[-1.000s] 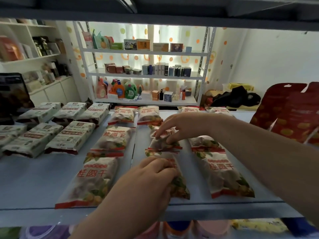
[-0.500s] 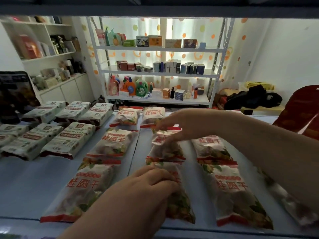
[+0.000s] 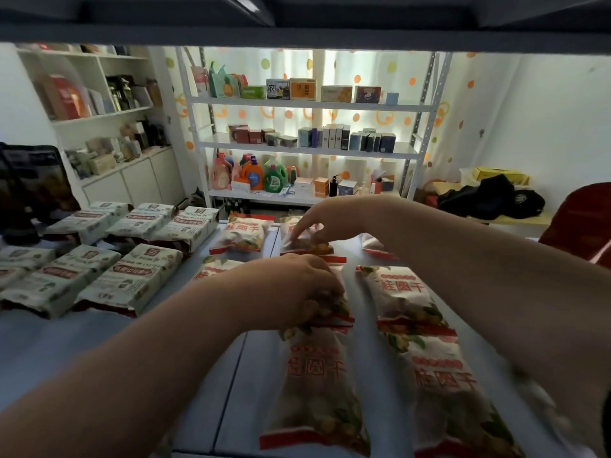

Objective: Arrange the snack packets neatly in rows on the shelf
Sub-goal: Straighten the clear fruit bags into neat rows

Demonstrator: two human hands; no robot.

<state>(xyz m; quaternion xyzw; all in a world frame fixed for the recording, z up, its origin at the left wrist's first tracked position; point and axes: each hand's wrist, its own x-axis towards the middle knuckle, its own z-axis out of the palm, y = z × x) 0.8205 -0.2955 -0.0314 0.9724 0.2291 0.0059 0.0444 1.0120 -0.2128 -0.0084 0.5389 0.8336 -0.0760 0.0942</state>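
Observation:
Clear snack packets with red lettering lie in rows on the pale shelf (image 3: pixel 82 352). My left hand (image 3: pixel 291 289) rests with curled fingers on the middle packet (image 3: pixel 334 309) of the centre row, gripping its lower end. My right hand (image 3: pixel 330 223) reaches further back and pinches the far centre packet (image 3: pixel 305 241) with its fingertips. The near centre packet (image 3: pixel 314 388) lies flat in front of my left hand. Beside it, the right row holds two packets (image 3: pixel 403 295) end to end.
White and green bags (image 3: pixel 129 279) lie in rows on the shelf's left half. A dark red pouch (image 3: pixel 582 223) stands at the right edge. The shelf board above (image 3: pixel 297 31) hangs low. Another rack with boxes and bottles (image 3: pixel 307 147) stands behind.
My left hand moved back from the near centre packet onto the middle one. My right hand moved from the middle packet to the far one. The camera came closer.

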